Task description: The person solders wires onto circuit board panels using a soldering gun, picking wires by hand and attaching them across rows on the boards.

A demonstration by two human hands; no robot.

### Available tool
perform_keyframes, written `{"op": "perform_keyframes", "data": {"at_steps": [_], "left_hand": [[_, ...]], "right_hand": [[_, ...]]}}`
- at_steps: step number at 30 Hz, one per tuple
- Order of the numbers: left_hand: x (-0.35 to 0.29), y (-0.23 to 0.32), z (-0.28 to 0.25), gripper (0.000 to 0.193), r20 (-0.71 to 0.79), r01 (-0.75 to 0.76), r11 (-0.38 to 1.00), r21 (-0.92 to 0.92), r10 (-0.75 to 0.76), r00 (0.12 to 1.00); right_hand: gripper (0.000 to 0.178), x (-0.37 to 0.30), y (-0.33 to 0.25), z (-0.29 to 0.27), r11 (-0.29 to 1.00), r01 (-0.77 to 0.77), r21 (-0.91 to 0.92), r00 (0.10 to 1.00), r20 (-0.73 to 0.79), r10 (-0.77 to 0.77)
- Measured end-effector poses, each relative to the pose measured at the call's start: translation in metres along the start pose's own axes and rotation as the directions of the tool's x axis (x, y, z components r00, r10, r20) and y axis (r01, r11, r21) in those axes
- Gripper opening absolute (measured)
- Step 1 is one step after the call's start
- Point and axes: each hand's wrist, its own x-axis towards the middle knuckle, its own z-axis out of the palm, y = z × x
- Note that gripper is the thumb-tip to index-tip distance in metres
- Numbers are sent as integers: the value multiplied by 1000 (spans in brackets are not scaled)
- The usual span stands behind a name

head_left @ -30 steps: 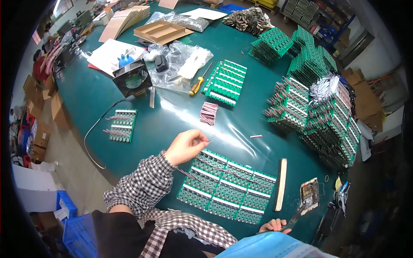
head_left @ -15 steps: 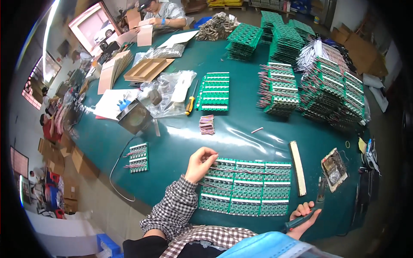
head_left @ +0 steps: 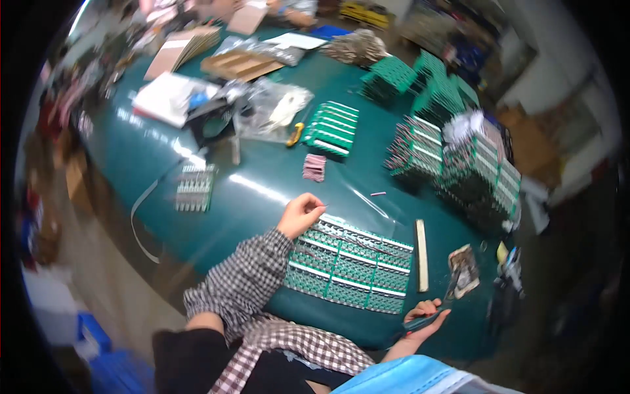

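Observation:
A panel of green circuit boards, with white strips and several thin wires across it, lies in front of me on the table. Just above its upper left corner is my left hand, thumb and fingertips pinched together. Something thin and dark shows at the fingertips, too small to name. Right of the panel, my right hand is closed around the dark green handle of a soldering iron, whose front end points toward a stained, blackened pad. A pale flat bar lies between panel and pad.
Ahead lie a bundle of short wires, a stack of green boards and a yellow-handled screwdriver. Tall stacks of wired boards stand at the right. A smaller wired board and a cable are at left.
My view has turned and the picture is blurred, so the whole table appears shifted. The left hand has lifted slightly off the panel's corner, still pinched. My right hand still holds the soldering iron.

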Motion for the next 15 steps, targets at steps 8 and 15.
{"op": "perform_keyframes", "data": {"at_steps": [8, 15], "left_hand": [[-11, 29, 12, 13, -26, -233, 960, 156, 240, 971], [-15, 37, 19, 13, -8, -133, 989, -70, 133, 991]], "right_hand": [[35, -54, -80, 14, 936, -67, -345, 988, -154, 14], [37, -119, -176, 131, 433, 385, -815, 716, -33, -698]]}}
